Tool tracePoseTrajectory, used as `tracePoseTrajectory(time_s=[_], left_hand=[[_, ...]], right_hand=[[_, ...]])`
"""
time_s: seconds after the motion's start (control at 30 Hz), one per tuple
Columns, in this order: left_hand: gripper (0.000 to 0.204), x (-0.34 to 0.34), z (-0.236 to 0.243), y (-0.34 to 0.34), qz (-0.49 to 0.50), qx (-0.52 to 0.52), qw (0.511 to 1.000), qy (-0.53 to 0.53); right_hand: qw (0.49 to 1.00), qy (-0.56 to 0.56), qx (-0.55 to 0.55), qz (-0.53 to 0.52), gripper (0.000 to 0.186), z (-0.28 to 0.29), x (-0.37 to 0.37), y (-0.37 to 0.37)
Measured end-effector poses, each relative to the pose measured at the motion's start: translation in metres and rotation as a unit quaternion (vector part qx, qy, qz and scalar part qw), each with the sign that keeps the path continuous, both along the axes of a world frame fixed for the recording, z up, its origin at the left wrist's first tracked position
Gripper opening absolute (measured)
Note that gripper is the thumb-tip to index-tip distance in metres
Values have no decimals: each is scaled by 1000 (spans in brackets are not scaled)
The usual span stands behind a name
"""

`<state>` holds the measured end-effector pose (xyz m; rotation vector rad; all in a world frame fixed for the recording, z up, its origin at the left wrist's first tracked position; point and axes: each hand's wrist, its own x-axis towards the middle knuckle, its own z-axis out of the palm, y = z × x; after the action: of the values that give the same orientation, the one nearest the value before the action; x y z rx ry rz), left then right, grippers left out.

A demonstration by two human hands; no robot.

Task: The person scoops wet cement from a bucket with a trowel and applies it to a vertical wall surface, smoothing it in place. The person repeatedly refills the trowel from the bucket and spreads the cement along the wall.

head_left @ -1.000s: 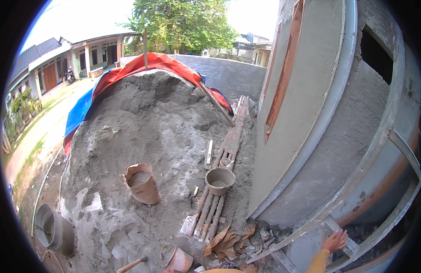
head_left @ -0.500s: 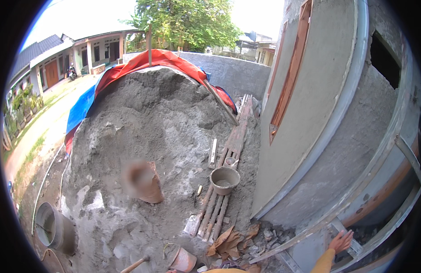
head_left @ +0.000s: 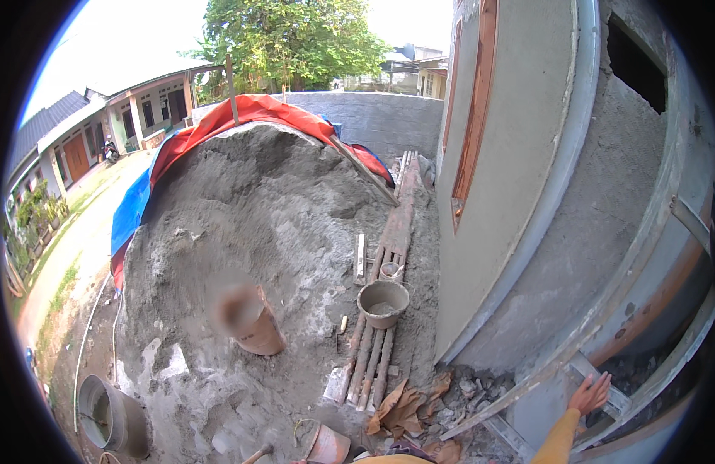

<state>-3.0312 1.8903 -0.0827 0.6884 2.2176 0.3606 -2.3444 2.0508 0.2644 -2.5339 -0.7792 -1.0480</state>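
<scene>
My right hand [head_left: 588, 393], with a yellow sleeve behind it, rests on a pale metal crossbar [head_left: 609, 402] of a scaffold frame [head_left: 686, 224] at the right, its fingers apart. Only a sliver of what seems my left hand [head_left: 298, 461] shows at the lower edge, beside a pale pink bucket [head_left: 327, 445]; its fingers are hidden. A tool with a wooden handle [head_left: 255, 456] lies near it. Further forward, a grey mortar tub [head_left: 382, 313] sits on long poles [head_left: 362, 363], a small pail [head_left: 390, 271] behind it. An upright brown paper sack [head_left: 261, 329] stands on the grey ground.
A large grey sand mound [head_left: 257, 185], edged by a red and blue tarp [head_left: 129, 213], fills the middle. A plastered wall [head_left: 500, 193] rises at the right over rubble and torn paper [head_left: 408, 410]. A grey barrel [head_left: 114, 414] and hose [head_left: 87, 348] are at lower left, houses beyond.
The whole view has shifted slightly as my head moves. My right hand stays on the crossbar, its position in the picture a little higher and further right.
</scene>
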Motion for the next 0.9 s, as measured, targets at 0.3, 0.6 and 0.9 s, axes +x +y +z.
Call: tracePoseTrajectory(time_s=[0.3,0.6,0.9], left_hand=[[43,-1,7,-6,6,0,1000,5],[43,3,-7,-42,29,-2,1000,6],[41,16,-18,-71,77,31,996,45]], right_hand=[[999,-35,17,2,51,-9,9,1],[999,-39,14,10,51,-8,11,1],[999,-43,8,3,51,-8,13,1]])
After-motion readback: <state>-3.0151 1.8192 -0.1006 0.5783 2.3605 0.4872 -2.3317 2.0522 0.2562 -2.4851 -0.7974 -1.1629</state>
